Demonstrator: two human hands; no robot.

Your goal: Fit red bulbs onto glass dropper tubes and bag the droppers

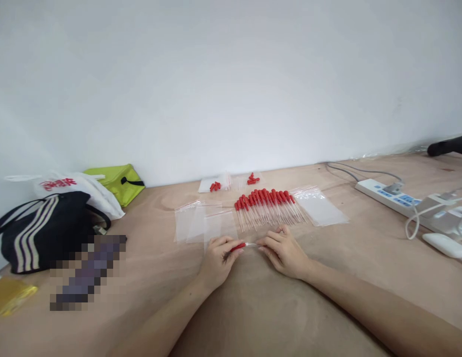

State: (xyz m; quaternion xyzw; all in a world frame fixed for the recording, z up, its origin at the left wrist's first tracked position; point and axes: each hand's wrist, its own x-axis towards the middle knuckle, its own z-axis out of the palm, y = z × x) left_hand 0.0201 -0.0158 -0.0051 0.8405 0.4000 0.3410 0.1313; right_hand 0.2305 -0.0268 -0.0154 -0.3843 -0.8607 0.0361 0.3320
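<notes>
My left hand (221,255) pinches the red rubber bulb (237,246) of a dropper between thumb and fingers. The dropper's thin glass tube (251,244) runs right from the bulb into the fingertips of my right hand (285,252), which is closed on it. The tube's far end is hidden in that hand. Just beyond my hands lies a row of droppers (266,201) with red bulbs pointing away from me. See-through zip bags (193,223) overlap left of the row, and more zip bags (322,208) lie to its right.
Behind the row are loose red bulbs (215,186), another small group of red bulbs (253,179) and thin glass tubes (238,182) on bags. A black striped bag (40,233), white bag (104,198) and green pouch (119,186) stand left. A power strip (383,194) with cables lies right.
</notes>
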